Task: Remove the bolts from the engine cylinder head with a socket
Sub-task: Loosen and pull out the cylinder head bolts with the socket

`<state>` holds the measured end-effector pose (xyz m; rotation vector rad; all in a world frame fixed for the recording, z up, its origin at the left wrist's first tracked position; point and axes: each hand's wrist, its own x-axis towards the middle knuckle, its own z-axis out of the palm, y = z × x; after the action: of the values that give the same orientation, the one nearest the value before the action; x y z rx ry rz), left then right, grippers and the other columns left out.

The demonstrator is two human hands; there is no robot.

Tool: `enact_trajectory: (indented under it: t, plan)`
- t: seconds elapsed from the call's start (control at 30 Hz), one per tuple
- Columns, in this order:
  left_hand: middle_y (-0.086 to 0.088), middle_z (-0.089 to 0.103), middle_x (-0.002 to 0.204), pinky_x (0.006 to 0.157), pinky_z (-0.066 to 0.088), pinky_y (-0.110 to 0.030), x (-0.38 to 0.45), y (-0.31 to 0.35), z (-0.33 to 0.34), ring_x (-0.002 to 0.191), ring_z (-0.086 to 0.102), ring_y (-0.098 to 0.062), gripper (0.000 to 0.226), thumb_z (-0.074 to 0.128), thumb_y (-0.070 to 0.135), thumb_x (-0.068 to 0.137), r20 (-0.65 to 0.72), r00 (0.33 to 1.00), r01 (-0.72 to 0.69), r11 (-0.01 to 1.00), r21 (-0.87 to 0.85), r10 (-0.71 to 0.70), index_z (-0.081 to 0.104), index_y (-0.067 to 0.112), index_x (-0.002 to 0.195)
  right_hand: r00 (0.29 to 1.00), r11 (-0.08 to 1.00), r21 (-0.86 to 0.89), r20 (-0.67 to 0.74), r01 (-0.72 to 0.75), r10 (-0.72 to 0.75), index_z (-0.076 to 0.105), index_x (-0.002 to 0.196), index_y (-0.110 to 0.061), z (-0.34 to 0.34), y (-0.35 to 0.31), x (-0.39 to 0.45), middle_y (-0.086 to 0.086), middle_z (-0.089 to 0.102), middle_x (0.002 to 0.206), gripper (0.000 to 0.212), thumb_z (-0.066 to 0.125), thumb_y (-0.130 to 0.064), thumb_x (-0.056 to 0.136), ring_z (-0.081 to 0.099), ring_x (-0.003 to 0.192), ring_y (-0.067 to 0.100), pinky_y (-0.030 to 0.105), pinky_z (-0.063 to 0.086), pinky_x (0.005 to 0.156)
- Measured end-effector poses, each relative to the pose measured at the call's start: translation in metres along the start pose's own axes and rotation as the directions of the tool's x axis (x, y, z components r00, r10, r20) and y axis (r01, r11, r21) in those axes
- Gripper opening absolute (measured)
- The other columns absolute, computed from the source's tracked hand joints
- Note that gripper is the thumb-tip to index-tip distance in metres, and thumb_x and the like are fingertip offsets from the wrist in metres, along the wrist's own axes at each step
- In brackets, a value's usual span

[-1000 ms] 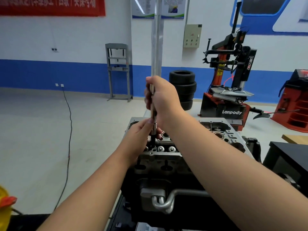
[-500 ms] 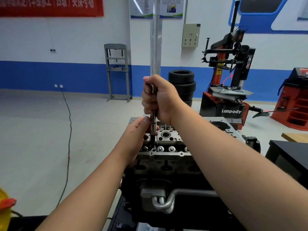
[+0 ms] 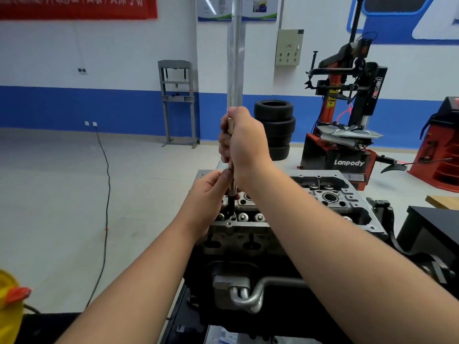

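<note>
A: Cylinder head (image 3: 285, 219) sits on top of the engine block (image 3: 248, 264), centre of view, near edge facing the person. No tabletop under it that I can see; the mount is hidden.

B: Tool?

A: Socket (image 3: 231, 203), dark, on a long extension bar (image 3: 235, 70) standing near upright. It goes down into the head at the near-left corner. Bolt itself is hidden under the socket.

B: Hands?

A: Right hand (image 3: 244, 142) is wrapped tight round the bar, fingers fully curled. Left hand (image 3: 211, 194) is lower, fingertips pinching the shaft just above the socket, steadying it.

B: How to do this step well?

A: My read: keep the bar square to the head so the socket stays seated. Left hand guides low and takes no load. Right hand turns smoothly. A tilt could let the socket slip and round the bolt head. Can't tell how loose the bolt is.

B: Counts?

A: One socket, one bar, two hands. Three round silver fittings (image 3: 242, 216) show along the near edge right of the socket, maybe more behind the arm. Whether they're bolts, can't tell. One large bore (image 3: 330, 197) toward the far right.

B: Around it?

A: One stack of three tyres (image 3: 274, 129), one tyre changer (image 3: 347, 135) behind right, one grey press frame (image 3: 176, 103) by the wall, one black cable (image 3: 106, 194) on the floor.
</note>
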<state>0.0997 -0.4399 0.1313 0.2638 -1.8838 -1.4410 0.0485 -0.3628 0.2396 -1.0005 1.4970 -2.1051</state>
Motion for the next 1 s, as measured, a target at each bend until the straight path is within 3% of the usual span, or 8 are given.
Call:
enact_trajectory:
  t: [0.1, 0.2, 0.33, 0.5, 0.6, 0.73, 0.87, 1.0]
  plan:
    - [0.004, 0.073, 0.082, 0.078, 0.044, -0.039, 0.001, -0.002, 0.000, 0.079, 0.062, -0.020, 0.035, 0.053, 0.056, 0.095, -0.013, 1.000, 0.018, 0.999, -0.036, -0.019, 0.071, 0.027, 0.089, 0.962, 0.996, 0.009, 0.257, -0.093, 0.088, 0.042, 0.057, -0.020, -0.011, -0.005, 0.010, -0.005, 0.030, 0.049, 0.042, 0.047, -0.034, 0.096, 0.023, 0.046, 0.015, 0.030, 0.022, 0.051]
    - [0.005, 0.077, 0.091, 0.082, 0.048, -0.038, 0.001, -0.004, 0.000, 0.086, 0.071, -0.014, 0.041, 0.045, 0.065, 0.094, 0.030, 0.999, 0.028, 0.999, -0.021, -0.028, 0.072, 0.034, 0.090, 0.940, 0.996, 0.004, 0.330, -0.094, 0.088, 0.042, 0.059, -0.020, -0.015, -0.004, 0.013, -0.005, 0.028, 0.051, 0.039, 0.053, -0.035, 0.093, 0.021, 0.048, 0.015, 0.028, 0.022, 0.049]
    - [0.000, 0.078, 0.090, 0.080, 0.044, -0.036, 0.000, -0.003, -0.001, 0.087, 0.072, -0.010, 0.054, 0.039, 0.072, 0.092, 0.088, 0.995, 0.044, 0.999, -0.004, -0.044, 0.074, 0.031, 0.088, 0.967, 0.991, 0.065, 0.236, -0.115, 0.097, 0.046, 0.066, -0.019, -0.010, -0.004, 0.006, -0.005, 0.033, 0.052, 0.033, 0.053, -0.029, 0.096, 0.023, 0.050, 0.014, 0.030, 0.023, 0.053]
    - [0.012, 0.066, 0.069, 0.071, 0.041, -0.034, 0.004, -0.001, 0.003, 0.067, 0.056, -0.005, 0.024, 0.060, 0.055, 0.089, -0.035, 0.999, 0.035, 0.999, -0.033, -0.036, 0.070, 0.040, 0.073, 0.984, 0.989, -0.145, -0.171, 0.019, -0.044, 0.058, 0.085, -0.018, 0.009, -0.002, -0.008, -0.003, 0.054, 0.074, 0.027, 0.050, -0.037, 0.102, 0.051, 0.071, 0.014, 0.034, 0.044, 0.070]
    - [0.001, 0.063, 0.071, 0.066, 0.039, -0.042, 0.006, -0.005, 0.000, 0.071, 0.047, -0.024, 0.020, 0.069, 0.053, 0.074, -0.052, 0.998, 0.026, 0.995, -0.095, -0.031, 0.066, 0.033, 0.073, 0.989, 0.985, -0.159, -0.124, 0.060, -0.080, 0.061, 0.082, -0.022, 0.014, 0.004, -0.009, -0.008, 0.054, 0.075, 0.032, 0.043, -0.038, 0.103, 0.051, 0.076, 0.013, 0.036, 0.043, 0.074]
    - [0.004, 0.071, 0.082, 0.072, 0.045, -0.039, 0.001, -0.003, -0.002, 0.074, 0.056, -0.021, 0.037, 0.060, 0.068, 0.085, 0.031, 0.999, 0.012, 0.993, -0.118, -0.009, 0.074, 0.034, 0.086, 0.999, 0.999, -0.044, 0.043, -0.013, 0.015, 0.045, 0.059, -0.021, 0.007, -0.001, 0.003, -0.006, 0.038, 0.051, 0.043, 0.051, -0.041, 0.096, 0.030, 0.049, 0.013, 0.033, 0.027, 0.053]
    - [0.000, 0.078, 0.096, 0.084, 0.048, -0.034, -0.001, -0.001, -0.003, 0.092, 0.074, -0.015, 0.047, 0.045, 0.073, 0.090, 0.099, 0.994, 0.049, 0.997, -0.065, -0.042, 0.075, 0.037, 0.089, 0.955, 0.997, -0.045, 0.289, -0.060, 0.070, 0.042, 0.061, -0.021, -0.006, -0.004, 0.007, -0.003, 0.029, 0.054, 0.039, 0.054, -0.035, 0.095, 0.021, 0.051, 0.015, 0.030, 0.021, 0.050]
    - [-0.001, 0.076, 0.085, 0.080, 0.045, -0.038, 0.000, -0.001, -0.004, 0.081, 0.070, -0.016, 0.041, 0.053, 0.063, 0.095, 0.082, 0.996, 0.040, 0.993, -0.108, -0.032, 0.077, 0.032, 0.083, 0.984, 0.996, 0.014, 0.157, -0.092, 0.089, 0.048, 0.077, -0.016, -0.004, -0.007, 0.001, -0.004, 0.038, 0.053, 0.026, 0.055, -0.033, 0.097, 0.028, 0.049, 0.014, 0.031, 0.026, 0.054]
